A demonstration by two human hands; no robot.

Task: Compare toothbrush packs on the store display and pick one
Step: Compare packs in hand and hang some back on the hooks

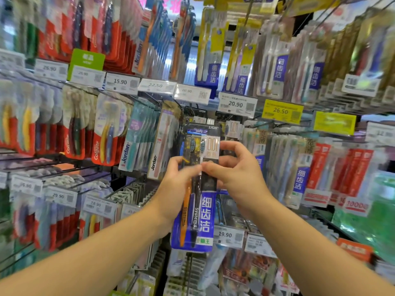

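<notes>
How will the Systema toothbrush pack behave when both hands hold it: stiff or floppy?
The Systema pack is probably fairly stiff: pinched mid-height by the left hand and right hand, it stays flat. Its glossy plastic front may be slippery. It looks light.

Two bare forearms reach forward and upward from the lower corners, converging at centre. The left hand (pixel 177 180) is raised with its back to the camera, thumb extended rightward and fingers curled out of sight behind what it holds. The right hand (pixel 237 169) sits level with it, thumb pointing left so both thumb tips nearly meet, its fingers bent above in a pinching grip.
</notes>
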